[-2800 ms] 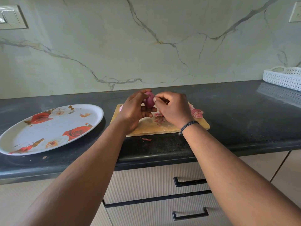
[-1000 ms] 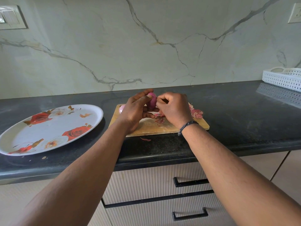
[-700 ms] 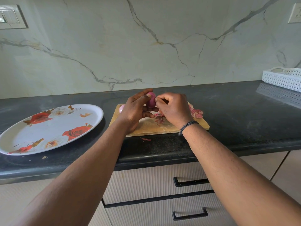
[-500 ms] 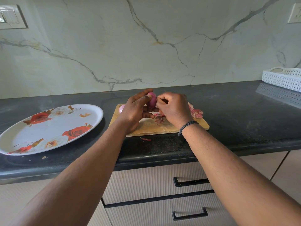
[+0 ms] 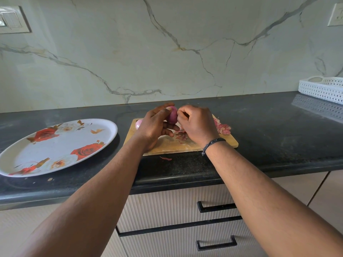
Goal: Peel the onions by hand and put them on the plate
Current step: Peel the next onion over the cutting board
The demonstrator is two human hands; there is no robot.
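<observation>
Onion (image 5: 172,117): centre of frame, raised above the cutting board (image 5: 172,145), smooth and pink on the side shown.
Left hand (image 5: 154,127): wrapped around the onion, fingers curled over its top and left side.
Right hand (image 5: 196,125): fingers bunched against the onion's right side, pinching at its skin.
Change: almost none across the last seconds; onion turned slightly in the grip, same picking at one spot.
Meaning: probably the last stubborn scraps of skin, peel nearly done.
Peels (image 5: 222,127): heaped right of centre on the board; one flake on the counter (image 5: 278,136).
Second onion (image 5: 138,123): peeking out left of the left hand.
Plate (image 5: 55,147): left of frame, holding no onion yet.
</observation>
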